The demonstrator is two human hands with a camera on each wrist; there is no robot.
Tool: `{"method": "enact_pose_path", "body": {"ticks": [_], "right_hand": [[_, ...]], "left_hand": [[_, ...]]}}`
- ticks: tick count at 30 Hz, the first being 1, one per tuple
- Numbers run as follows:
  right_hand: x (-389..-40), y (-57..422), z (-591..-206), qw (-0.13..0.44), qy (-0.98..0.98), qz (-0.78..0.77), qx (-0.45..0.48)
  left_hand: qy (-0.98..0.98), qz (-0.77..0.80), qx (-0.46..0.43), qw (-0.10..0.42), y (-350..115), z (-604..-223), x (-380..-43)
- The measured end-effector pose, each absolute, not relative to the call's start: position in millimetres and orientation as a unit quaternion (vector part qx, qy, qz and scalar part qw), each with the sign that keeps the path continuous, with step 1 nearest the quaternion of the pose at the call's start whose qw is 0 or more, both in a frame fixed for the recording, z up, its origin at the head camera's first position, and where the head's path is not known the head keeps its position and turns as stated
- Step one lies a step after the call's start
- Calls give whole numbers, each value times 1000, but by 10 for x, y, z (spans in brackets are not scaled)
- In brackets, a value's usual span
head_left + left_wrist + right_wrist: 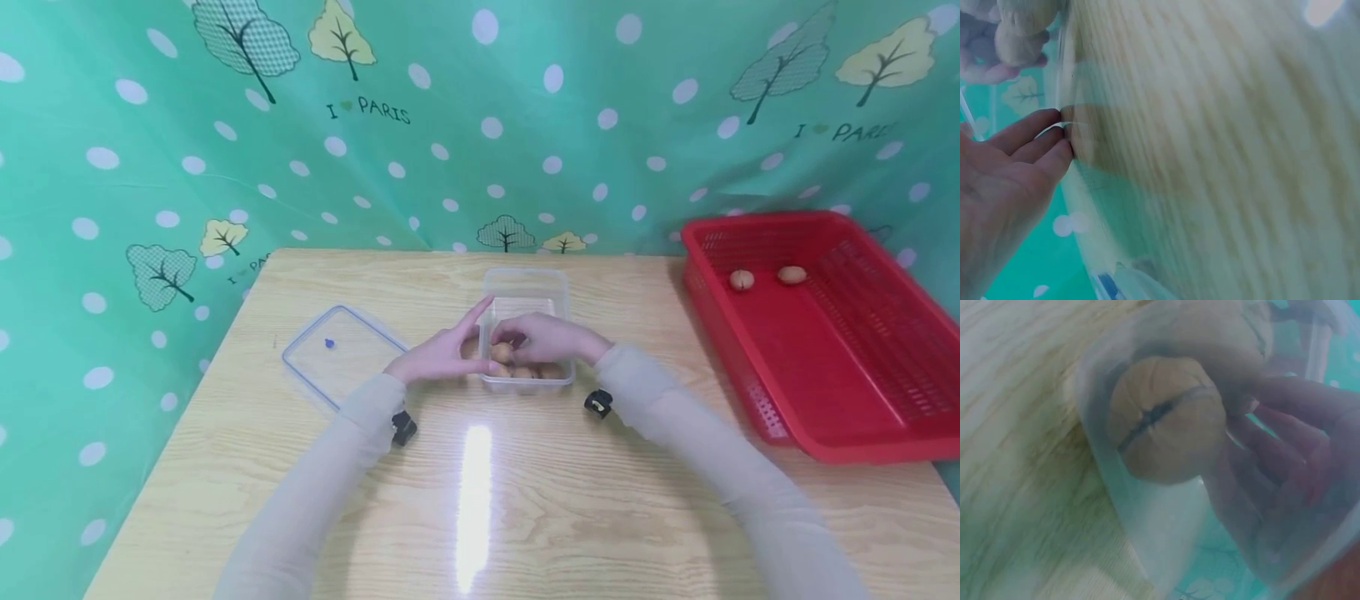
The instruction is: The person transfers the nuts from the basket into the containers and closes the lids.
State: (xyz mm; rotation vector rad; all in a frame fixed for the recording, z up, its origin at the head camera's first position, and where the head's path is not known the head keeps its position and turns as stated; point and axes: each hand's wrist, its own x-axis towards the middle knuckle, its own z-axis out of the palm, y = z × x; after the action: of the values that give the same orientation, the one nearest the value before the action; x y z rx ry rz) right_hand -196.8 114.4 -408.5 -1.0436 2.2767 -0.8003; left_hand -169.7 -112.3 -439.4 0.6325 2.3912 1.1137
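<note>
A clear plastic food container (525,282) stands on the table with several walnuts (522,372) at its near end. My right hand (542,335) reaches inside it and pinches a walnut (502,352) with bent fingers. Seen through the cloudy wall in the right wrist view, a cracked walnut (1169,422) lies beside the right fingers (1272,447). My left hand (442,354) rests against the container's left side, thumb and index finger spread wide along it. In the left wrist view the other left fingers (1029,139) are nearly straight, their tips down at the wood.
To the left lies a clear lid (345,350) with a blue seal, partly behind the left forearm. A red plastic basket (817,358) at the right holds two walnuts (767,277). A green patterned curtain (450,125) hangs along the table's far edge.
</note>
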Motion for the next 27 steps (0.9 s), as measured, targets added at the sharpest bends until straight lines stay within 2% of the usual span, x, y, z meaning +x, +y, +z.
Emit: {"method": "enact_pose_path", "body": {"ticks": [15, 27], "right_hand": [[-1965, 1103, -4118, 236, 859, -251, -379], [-1971, 1129, -4118, 242, 846, -324, -348]], "left_hand": [[858, 414, 224, 205, -1135, -4413, -1688], [852, 425, 228, 203, -1134, -4453, -1698]]}}
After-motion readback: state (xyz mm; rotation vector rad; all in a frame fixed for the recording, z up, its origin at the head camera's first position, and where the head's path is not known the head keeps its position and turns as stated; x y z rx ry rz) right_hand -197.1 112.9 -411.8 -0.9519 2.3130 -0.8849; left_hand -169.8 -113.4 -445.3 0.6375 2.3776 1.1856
